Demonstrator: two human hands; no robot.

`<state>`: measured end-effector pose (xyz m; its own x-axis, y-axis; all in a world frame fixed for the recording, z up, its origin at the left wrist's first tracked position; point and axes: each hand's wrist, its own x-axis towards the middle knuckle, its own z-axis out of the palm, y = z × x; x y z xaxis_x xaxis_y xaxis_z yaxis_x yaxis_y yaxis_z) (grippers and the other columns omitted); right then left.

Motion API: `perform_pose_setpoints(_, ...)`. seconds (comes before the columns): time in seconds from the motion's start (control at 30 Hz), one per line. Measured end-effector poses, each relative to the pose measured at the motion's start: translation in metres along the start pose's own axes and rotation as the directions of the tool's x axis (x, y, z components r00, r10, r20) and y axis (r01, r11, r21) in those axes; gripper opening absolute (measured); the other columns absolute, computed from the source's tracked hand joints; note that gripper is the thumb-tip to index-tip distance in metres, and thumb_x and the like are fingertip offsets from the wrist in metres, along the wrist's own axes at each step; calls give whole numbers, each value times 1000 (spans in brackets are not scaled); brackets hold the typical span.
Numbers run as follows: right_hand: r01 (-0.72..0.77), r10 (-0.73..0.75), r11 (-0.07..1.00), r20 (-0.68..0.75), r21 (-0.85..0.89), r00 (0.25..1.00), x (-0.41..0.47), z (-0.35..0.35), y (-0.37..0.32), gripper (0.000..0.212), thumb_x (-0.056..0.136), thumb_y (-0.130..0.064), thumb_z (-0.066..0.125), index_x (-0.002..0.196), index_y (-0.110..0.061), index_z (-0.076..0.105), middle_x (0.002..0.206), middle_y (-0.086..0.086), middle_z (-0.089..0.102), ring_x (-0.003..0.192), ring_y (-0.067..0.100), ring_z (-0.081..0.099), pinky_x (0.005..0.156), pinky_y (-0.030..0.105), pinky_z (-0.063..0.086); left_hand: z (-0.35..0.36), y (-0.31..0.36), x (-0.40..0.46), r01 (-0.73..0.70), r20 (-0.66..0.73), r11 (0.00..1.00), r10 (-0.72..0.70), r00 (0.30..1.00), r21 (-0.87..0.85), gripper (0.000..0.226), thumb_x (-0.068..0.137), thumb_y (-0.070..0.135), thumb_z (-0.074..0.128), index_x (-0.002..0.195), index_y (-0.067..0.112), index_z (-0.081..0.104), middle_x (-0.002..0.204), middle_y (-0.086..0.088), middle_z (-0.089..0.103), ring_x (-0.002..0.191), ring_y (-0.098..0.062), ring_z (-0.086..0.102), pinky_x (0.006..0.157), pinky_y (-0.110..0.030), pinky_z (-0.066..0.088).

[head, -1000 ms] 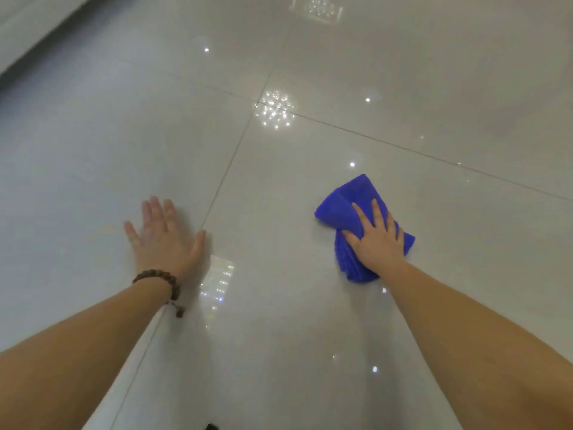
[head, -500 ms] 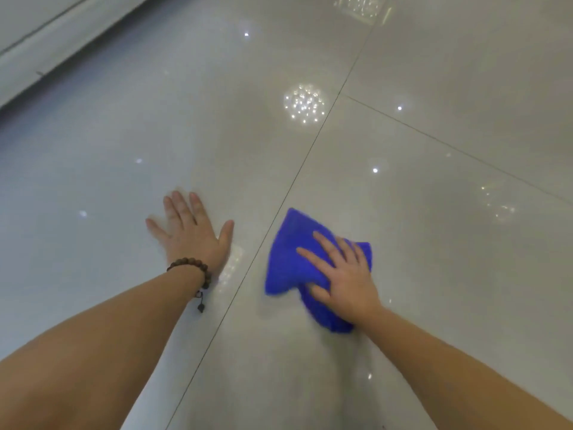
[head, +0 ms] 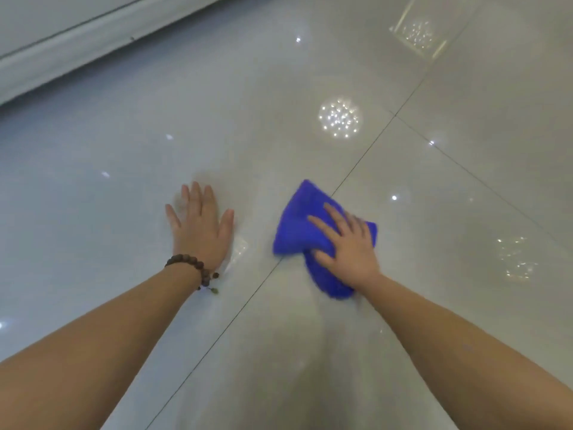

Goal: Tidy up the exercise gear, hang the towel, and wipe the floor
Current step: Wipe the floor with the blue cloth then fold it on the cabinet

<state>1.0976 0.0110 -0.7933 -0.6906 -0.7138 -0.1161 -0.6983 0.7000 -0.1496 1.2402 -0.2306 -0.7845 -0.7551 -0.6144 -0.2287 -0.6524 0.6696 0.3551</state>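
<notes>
A folded blue cloth [head: 299, 223] lies on the glossy grey tiled floor [head: 434, 305], across a grout line. My right hand [head: 347, 246] presses flat on the cloth with straight, spread fingers and covers its right part. My left hand [head: 201, 226] rests flat on the bare tile to the left of the cloth, fingers straight, a dark bead bracelet [head: 195, 268] on the wrist. A gap of bare tile separates the two hands.
A pale baseboard or wall edge [head: 77, 48] runs along the upper left. Ceiling lights reflect on the shiny tiles, the brightest patch [head: 340, 116] beyond the cloth. Grout lines cross the floor diagonally.
My right hand has slid the blue cloth leftward across the floor, from well right of the grout line to on top of it. The left hand stays planted flat.
</notes>
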Motion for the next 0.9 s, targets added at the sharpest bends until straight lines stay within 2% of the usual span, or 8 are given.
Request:
perform_pose_setpoints(0.17, -787, 801, 578, 32, 215, 598, 47, -18, -19, 63, 91, -56, 37, 149, -40, 17, 160, -1, 3, 145, 34, 4, 115, 54, 0, 23, -25, -26, 85, -39, 973, -79, 996, 212, 75, 96, 51, 13, 151, 0, 5, 159, -19, 1, 148, -30, -7, 115, -59, -2)
perform_pose_setpoints(0.27, 80, -81, 993, 3, 84, 997, 37, 12, -94, 64, 86, -58, 41, 146, -43, 27, 159, -2, 15, 144, 33, 14, 116, 53, 7, 29, -24, -23, 99, -25, 958, -95, 995, 268, 80, 92, 54, 14, 151, 1, 6, 159, -18, 0, 148, -30, -6, 115, -61, -1)
perform_pose_setpoints(0.37, 524, -524, 851, 19, -13, 852, 84, 1, -40, 61, 83, -55, 43, 142, -43, 34, 156, -6, 24, 140, 32, 28, 114, 50, 17, 29, -26, -23, 88, -35, 956, -81, 996, 279, 83, 89, 56, 11, 150, 1, 5, 159, -18, 0, 148, -30, -6, 115, -61, -1)
perform_pose_setpoints(0.43, 9, -6, 999, -75, 41, 997, 129, -14, 5, 60, 87, -54, 40, 144, -41, 31, 157, -5, 21, 140, 32, 26, 115, 49, 14, 28, -25, -23, 89, -30, 958, -84, 996, 273, 79, 92, 56, 7, 150, 3, -1, 159, -16, -5, 147, -28, -13, 115, -60, -2)
perform_pose_setpoints(0.57, -759, 797, 586, -33, 285, 603, 176, -21, -50, 60, 92, -50, 37, 148, -36, 23, 159, -2, 9, 144, 33, 9, 115, 51, 0, 28, -25, -23, 82, -30, 960, -77, 997, 269, 78, 94, 56, 14, 150, 2, 5, 159, -17, 2, 148, -29, -5, 115, -61, 5)
perform_pose_setpoints(0.67, 54, -42, 990, -98, 130, 994, 166, 8, -142, 61, 84, -54, 39, 143, -39, 35, 156, -2, 24, 141, 34, 21, 115, 52, 7, 28, -25, -21, 79, -21, 961, -76, 997, 264, 79, 92, 54, 25, 149, -1, 18, 157, -19, 17, 147, -31, 10, 114, -62, 10)
perform_pose_setpoints(0.77, 596, -596, 803, -27, 1, 803, 191, 13, -136, 62, 79, -57, 38, 138, -41, 42, 152, -6, 34, 136, 33, 34, 114, 51, 18, 25, -23, -20, 76, -13, 963, -75, 997, 257, 79, 90, 54, 29, 147, -2, 27, 154, -20, 27, 144, -34, 21, 113, -63, 12)
perform_pose_setpoints(0.9, -463, 490, 849, -50, 253, 870, 255, -9, -122, 58, 89, -50, 41, 144, -36, 33, 158, -2, 18, 142, 33, 17, 115, 53, 6, 27, -25, -21, 87, -12, 965, -86, 996, 247, 80, 92, 55, 26, 150, 1, 14, 159, -17, 8, 148, -31, 2, 114, -62, 9)
